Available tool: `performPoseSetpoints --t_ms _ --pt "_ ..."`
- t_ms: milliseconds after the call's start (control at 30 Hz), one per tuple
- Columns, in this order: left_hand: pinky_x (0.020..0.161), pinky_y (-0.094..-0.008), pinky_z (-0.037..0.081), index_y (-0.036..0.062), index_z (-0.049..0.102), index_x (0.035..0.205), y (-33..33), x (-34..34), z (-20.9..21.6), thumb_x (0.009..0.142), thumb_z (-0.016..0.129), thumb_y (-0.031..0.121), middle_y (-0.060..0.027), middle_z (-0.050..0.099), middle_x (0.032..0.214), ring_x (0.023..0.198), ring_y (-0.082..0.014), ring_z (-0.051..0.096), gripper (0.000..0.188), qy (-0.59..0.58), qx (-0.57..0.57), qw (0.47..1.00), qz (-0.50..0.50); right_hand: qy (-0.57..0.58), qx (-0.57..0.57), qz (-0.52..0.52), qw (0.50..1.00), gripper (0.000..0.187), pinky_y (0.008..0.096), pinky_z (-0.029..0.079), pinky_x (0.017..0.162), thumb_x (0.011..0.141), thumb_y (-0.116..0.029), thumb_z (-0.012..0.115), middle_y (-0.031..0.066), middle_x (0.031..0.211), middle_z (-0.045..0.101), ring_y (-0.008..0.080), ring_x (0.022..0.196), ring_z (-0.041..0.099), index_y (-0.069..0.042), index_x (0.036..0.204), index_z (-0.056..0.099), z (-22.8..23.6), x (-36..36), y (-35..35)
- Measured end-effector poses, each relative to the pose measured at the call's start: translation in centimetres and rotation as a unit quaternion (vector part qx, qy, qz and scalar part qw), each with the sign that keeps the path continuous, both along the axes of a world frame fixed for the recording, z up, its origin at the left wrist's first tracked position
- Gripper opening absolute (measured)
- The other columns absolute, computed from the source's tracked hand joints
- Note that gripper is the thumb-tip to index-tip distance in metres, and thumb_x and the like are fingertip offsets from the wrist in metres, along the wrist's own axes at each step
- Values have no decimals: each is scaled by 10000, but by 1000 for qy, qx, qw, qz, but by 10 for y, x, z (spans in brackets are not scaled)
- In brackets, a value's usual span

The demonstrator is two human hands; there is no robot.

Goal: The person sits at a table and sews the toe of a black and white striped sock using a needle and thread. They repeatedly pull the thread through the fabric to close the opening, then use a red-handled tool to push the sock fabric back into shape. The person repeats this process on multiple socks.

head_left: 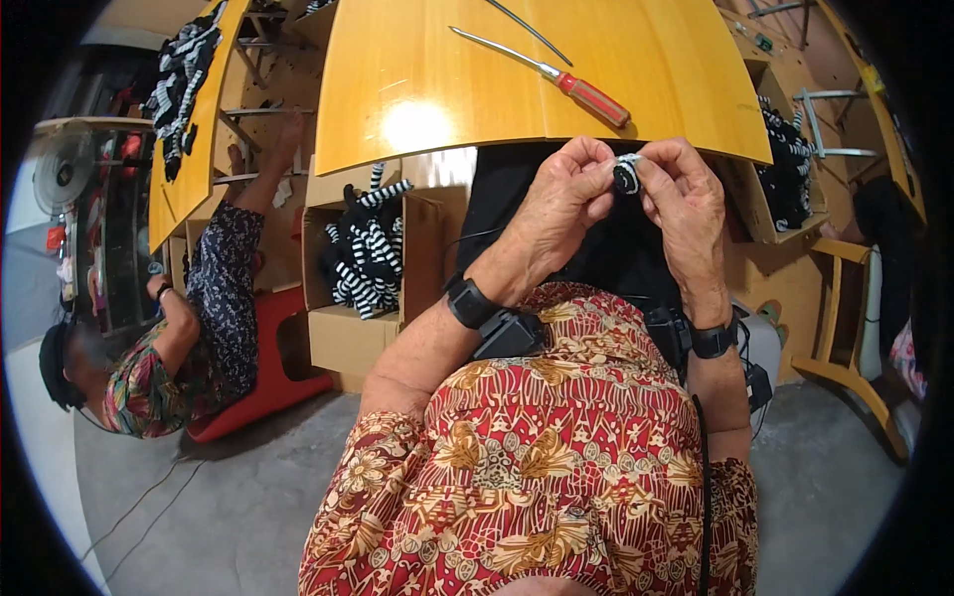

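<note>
Between my two hands, just off the near edge of the yellow table [427, 74], is a small black-and-white striped fabric piece [625, 179], rounded at its lower end. My left hand [568, 195] pinches it from the left with thumb and fingertips. From the other side my right hand [686, 191] grips its upper right edge, fingers curled. The fingertips hide part of the piece. Beyond the hands, a tool with a red handle [593, 99] and a long pointed metal shaft lies on the tabletop. A thin dark rod [532, 33] rests farther back.
Left of my knees stands a cardboard box [348, 338] heaped with striped fabric pieces [368, 248]. Another box [801, 226] of them sits at the right under the table. A person [189, 338] sits on a red chair [273, 387] at far left. A wooden chair [845, 372] stands right.
</note>
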State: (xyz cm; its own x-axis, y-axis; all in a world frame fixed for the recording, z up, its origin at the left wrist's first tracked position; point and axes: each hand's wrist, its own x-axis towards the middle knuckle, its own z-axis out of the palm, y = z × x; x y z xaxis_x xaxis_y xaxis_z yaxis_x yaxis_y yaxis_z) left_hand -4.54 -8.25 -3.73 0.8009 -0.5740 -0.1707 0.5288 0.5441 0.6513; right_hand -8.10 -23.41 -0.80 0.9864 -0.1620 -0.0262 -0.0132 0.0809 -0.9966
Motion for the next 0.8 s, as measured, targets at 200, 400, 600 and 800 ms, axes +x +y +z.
performPoseSetpoints --t_ms 200,400,600,800 --pt "555 -165 398 57 586 1056 -1 -5 3 908 656 152 31 582 860 641 -40 491 190 29 36 998 -50 47 -13 -36 998 46 187 397 537 911 -64 589 -37 702 558 29 605 482 -39 875 599 -12 -4 -1" --pt "590 -170 445 53 586 997 -3 -3 3 916 630 107 21 589 861 679 -46 538 108 -79 179 980 -12 -56 -200 -49 977 52 229 453 636 909 -47 568 7 744 568 66 704 532 -17 868 580 -7 -6 -3" --pt "578 -176 403 61 582 964 -8 0 19 918 624 111 32 573 821 667 -38 495 80 -93 191 976 52 -31 7 -47 998 41 183 400 568 912 -55 585 -37 732 550 14 642 475 -25 884 591 -9 -1 -1" --pt "555 -177 384 58 574 960 -8 -6 17 928 611 109 37 558 799 622 -29 454 70 -24 152 987 49 21 90 7 996 52 159 303 474 924 -81 593 -62 703 534 -8 560 403 -43 889 598 -12 1 -7"
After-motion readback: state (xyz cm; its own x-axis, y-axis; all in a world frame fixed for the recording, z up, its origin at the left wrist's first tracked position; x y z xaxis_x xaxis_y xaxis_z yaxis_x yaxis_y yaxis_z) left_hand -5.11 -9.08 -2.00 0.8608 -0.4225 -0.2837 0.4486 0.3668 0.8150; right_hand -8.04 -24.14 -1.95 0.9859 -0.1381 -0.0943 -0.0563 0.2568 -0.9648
